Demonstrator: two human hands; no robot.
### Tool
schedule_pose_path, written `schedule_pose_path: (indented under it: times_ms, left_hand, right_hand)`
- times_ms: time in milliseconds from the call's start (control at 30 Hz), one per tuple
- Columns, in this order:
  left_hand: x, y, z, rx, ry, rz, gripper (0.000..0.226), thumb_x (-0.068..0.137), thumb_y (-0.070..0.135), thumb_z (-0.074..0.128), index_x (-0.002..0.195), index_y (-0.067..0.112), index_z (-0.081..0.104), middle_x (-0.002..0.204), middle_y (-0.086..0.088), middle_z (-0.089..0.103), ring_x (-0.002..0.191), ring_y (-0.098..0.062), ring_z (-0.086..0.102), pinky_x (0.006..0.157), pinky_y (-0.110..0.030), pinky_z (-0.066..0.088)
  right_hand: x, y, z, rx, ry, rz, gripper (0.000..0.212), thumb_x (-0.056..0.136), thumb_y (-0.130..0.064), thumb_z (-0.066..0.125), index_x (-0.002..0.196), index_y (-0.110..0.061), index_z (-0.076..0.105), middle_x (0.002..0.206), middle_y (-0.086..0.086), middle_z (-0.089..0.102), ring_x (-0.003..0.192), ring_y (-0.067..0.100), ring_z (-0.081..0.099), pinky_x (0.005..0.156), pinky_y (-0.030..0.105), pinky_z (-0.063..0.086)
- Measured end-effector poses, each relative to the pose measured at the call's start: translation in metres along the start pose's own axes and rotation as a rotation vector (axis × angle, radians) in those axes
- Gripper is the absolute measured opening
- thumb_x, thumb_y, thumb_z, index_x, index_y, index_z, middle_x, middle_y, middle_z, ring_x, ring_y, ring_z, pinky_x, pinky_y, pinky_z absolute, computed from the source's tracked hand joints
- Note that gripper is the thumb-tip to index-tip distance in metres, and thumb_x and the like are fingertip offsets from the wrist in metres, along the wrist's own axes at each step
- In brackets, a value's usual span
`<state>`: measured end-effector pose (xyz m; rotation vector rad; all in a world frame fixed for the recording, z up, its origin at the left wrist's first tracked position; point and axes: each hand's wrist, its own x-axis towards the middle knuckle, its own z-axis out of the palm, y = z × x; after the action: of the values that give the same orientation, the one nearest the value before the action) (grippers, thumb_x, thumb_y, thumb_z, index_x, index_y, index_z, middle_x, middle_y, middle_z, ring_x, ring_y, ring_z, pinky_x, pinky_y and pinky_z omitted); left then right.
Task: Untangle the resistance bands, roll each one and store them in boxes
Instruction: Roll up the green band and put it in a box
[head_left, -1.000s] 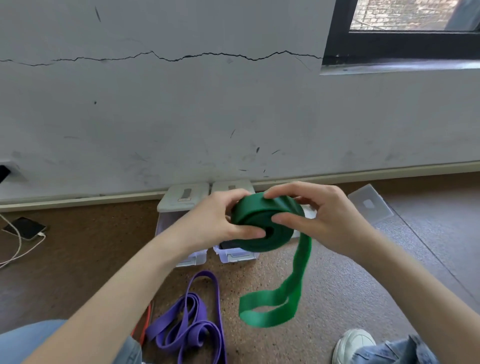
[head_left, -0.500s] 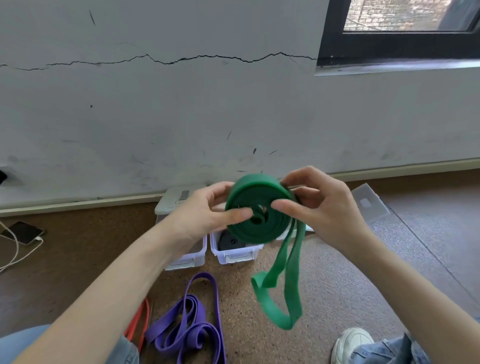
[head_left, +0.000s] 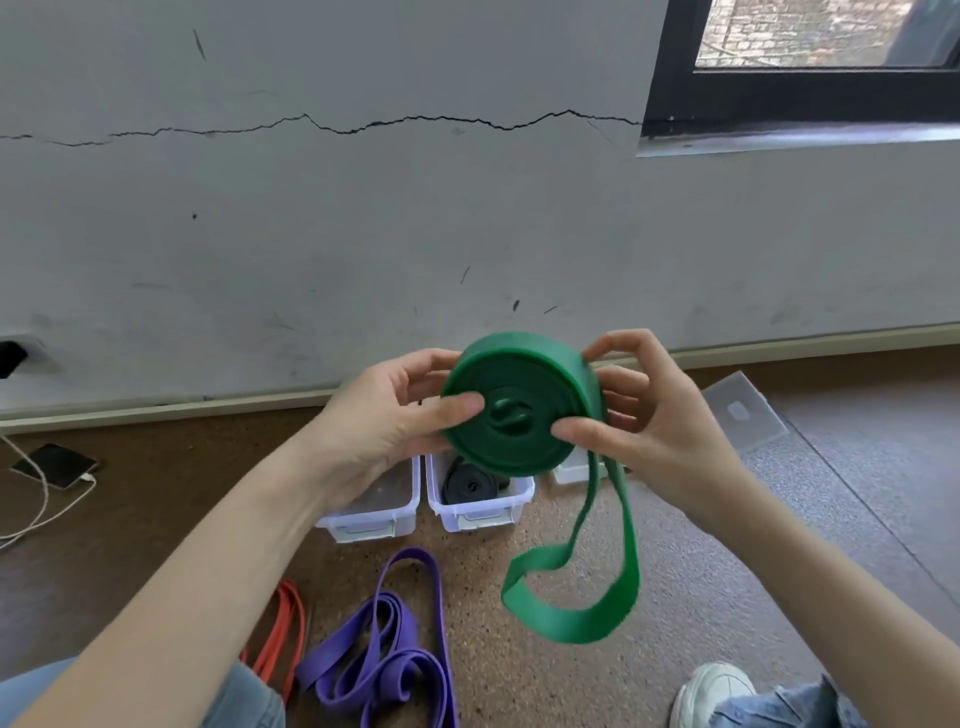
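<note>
Green band, mostly coiled with a loose loop dangling, held mid-air above 2 clear boxes, pinched by left hand and right hand; purple band on floor.

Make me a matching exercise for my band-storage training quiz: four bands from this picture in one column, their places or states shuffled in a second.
Things:
1. green band
2. purple band
3. black band
4. red band

States:
A. rolled up, lying inside a clear box
B. loose on the floor, partly hidden behind the left arm
C. mostly coiled, held by the left hand and right hand, tail hanging
D. loose folded loops on the floor

Pairs: 1-C, 2-D, 3-A, 4-B
</note>
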<state>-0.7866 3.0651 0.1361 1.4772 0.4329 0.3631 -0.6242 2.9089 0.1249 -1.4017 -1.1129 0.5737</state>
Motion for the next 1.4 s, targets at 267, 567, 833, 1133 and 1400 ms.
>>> schedule_pose_path:
  times_ms: [267, 567, 833, 1133, 1400]
  left_hand:
    - [0.0, -0.011, 0.012, 0.352, -0.029, 0.069, 0.035, 0.064, 0.015, 0.081, 0.094, 0.022, 0.065, 0.094, 0.003, 0.072, 0.084, -0.013, 0.07, 0.067, -0.025, 0.057]
    - [0.002, -0.015, 0.01, -0.036, 0.023, -0.052, 0.051, 0.064, 0.016, 0.074, 0.113, 0.014, 0.059, 0.108, -0.003, 0.071, 0.1, -0.022, 0.068, 0.08, -0.032, 0.057]
    - [0.0, -0.02, 0.021, 0.268, -0.077, 0.035, 0.036, 0.07, 0.009, 0.077, 0.1, 0.019, 0.062, 0.094, 0.0, 0.073, 0.087, -0.014, 0.07, 0.066, -0.022, 0.055]
    - [0.004, -0.024, 0.022, -0.443, 0.086, -0.094, 0.043, 0.067, 0.014, 0.068, 0.11, 0.009, 0.062, 0.108, -0.013, 0.07, 0.093, -0.027, 0.07, 0.068, -0.037, 0.059]
    - [0.005, -0.031, 0.016, 0.145, -0.174, -0.092, 0.049, 0.068, 0.025, 0.08, 0.113, 0.028, 0.06, 0.108, 0.006, 0.07, 0.102, -0.013, 0.066, 0.083, -0.026, 0.054]
  right_hand:
    - [-0.002, 0.003, 0.002, -0.277, -0.104, -0.039, 0.049, 0.068, -0.018, 0.079, 0.097, -0.032, 0.043, 0.09, -0.007, 0.068, 0.085, 0.008, 0.065, 0.082, 0.029, 0.054]
    - [0.0, -0.001, -0.006, -0.165, 0.003, -0.043, 0.039, 0.068, -0.011, 0.079, 0.097, -0.022, 0.056, 0.092, 0.0, 0.071, 0.085, 0.015, 0.069, 0.083, 0.035, 0.056]
    - [-0.003, 0.001, -0.002, -0.245, -0.111, -0.078, 0.04, 0.069, -0.036, 0.075, 0.106, -0.038, 0.059, 0.104, -0.012, 0.066, 0.096, 0.011, 0.064, 0.084, 0.036, 0.055]
    - [-0.001, 0.009, 0.01, -0.059, 0.001, -0.059, 0.033, 0.086, -0.02, 0.061, 0.113, -0.033, 0.046, 0.102, -0.008, 0.061, 0.091, 0.014, 0.065, 0.08, 0.034, 0.056]
    - [-0.011, 0.015, 0.016, -0.386, -0.152, -0.125, 0.031, 0.084, -0.021, 0.053, 0.112, -0.03, 0.061, 0.102, -0.011, 0.063, 0.094, 0.0, 0.059, 0.08, 0.014, 0.047]
